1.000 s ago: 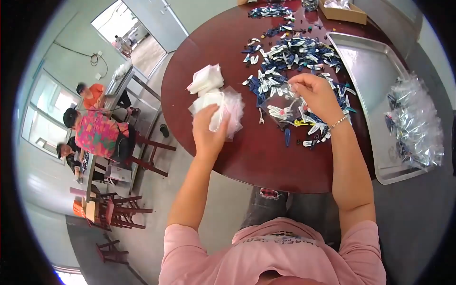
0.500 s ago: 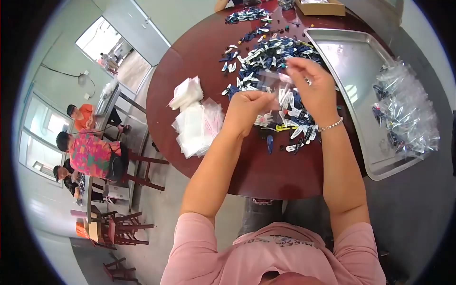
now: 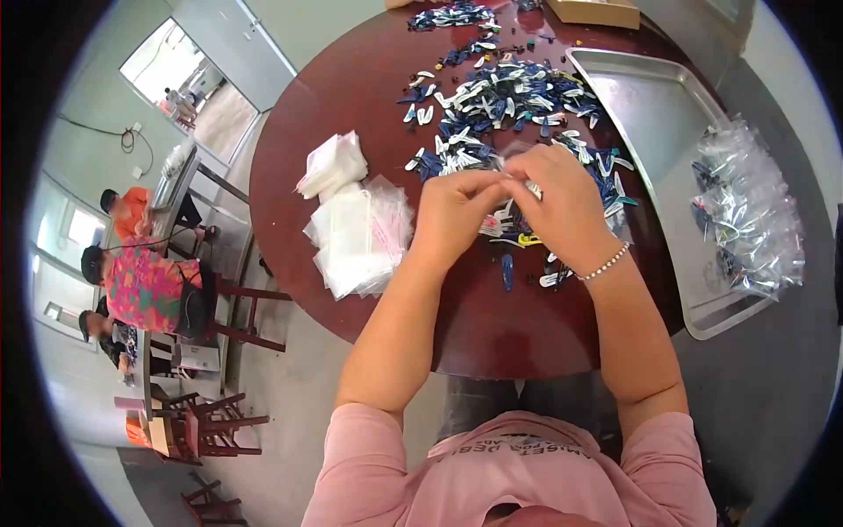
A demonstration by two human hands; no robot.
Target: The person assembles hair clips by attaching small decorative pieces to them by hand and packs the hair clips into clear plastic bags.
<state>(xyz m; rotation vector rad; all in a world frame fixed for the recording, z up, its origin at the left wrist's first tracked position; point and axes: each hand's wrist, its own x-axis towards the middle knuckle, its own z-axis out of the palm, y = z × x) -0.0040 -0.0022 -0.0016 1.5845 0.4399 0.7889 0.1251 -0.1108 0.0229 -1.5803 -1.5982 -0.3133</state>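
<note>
My left hand (image 3: 458, 209) and my right hand (image 3: 559, 200) meet over the near edge of a pile of blue and white hair clips (image 3: 518, 92). Both are closed, thumbs and forefingers pinched together on a clear plastic bag (image 3: 502, 161), which is mostly hidden by the fingers. A few clips and a yellow piece (image 3: 529, 239) lie just below my hands. To the left of my left hand are a spread stack of flat clear bags (image 3: 356, 237) and a folded white stack (image 3: 334, 164).
A metal tray (image 3: 645, 114) at the right holds filled clear bags (image 3: 751, 211). A cardboard box (image 3: 597, 12) stands at the table's far side. Several people sit at another table (image 3: 167, 193) on the left, with stools (image 3: 219, 426) near them.
My left hand has left the bag stack and moved right to meet my right hand at the clear bag. The fingers of both hands have come together. The view has shifted slightly.
</note>
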